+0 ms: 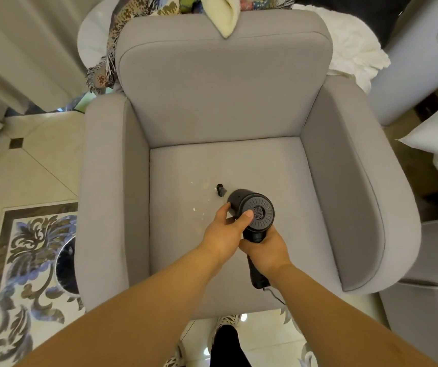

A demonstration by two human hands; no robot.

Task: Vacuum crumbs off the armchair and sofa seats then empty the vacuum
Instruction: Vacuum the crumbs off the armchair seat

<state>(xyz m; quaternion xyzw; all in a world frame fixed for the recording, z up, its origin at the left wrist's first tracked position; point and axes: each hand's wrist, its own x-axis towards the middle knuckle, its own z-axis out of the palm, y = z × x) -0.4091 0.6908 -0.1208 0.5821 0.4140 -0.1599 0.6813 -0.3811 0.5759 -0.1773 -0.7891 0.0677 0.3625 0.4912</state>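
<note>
place: home, perhaps living room | cues: grey armchair, curtains, patterned floor

Armchair: plain light grey fabric, no pattern. Crumbs: pale cream specks on grey seat. Vacuum: matte black w/ radial-slot vent on rear face. Throw over backrest: brown/cream/green patchwork print, fringed edge. Towel: pale yellow. Floor: cream tile, w/ blue & brown floral scroll inlay in dark border.
</note>
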